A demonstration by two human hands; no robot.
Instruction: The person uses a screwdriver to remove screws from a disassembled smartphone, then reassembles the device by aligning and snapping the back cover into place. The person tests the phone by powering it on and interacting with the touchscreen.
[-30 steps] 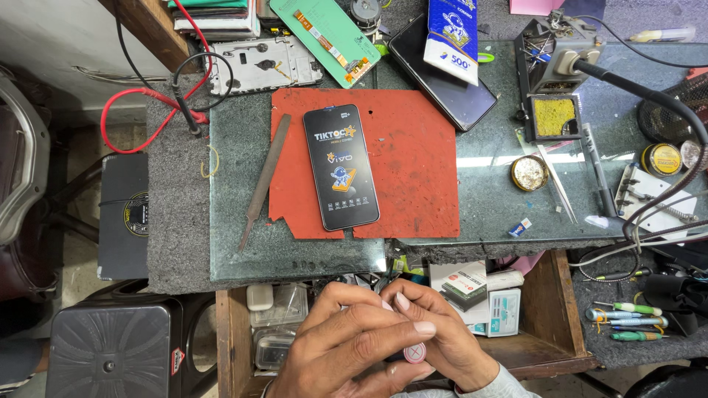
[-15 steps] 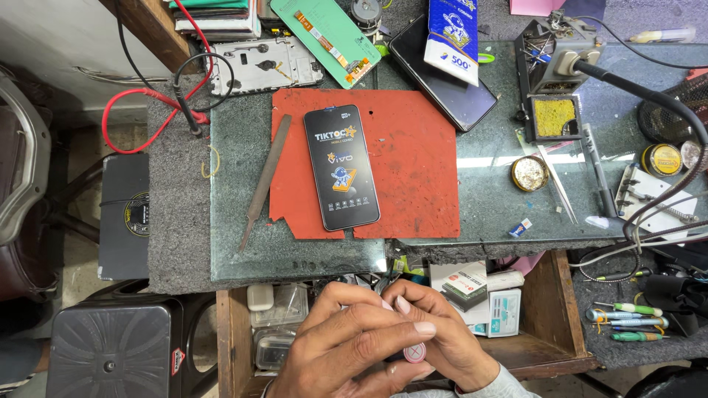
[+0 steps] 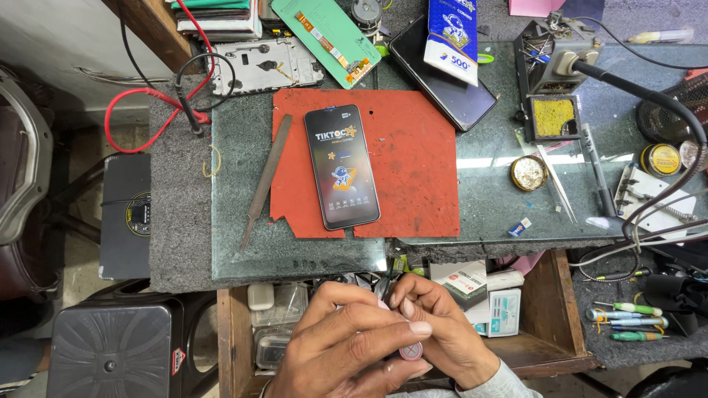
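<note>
Left hand (image 3: pixel 346 346) and right hand (image 3: pixel 442 335) are pressed together over the open wooden drawer (image 3: pixel 546 295), fingers pinching a small round pink object (image 3: pixel 411 351) (mostly hidden); beyond, a black smartphone (image 3: pixel 341 166) lies flat on the red rubber mat (image 3: pixel 413 147); a grey metal file (image 3: pixel 264 180) rests just beside it.

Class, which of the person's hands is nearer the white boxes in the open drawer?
Right. The right hand lies just beside the white boxes; the left hand sits farther away, on its other side.
</note>
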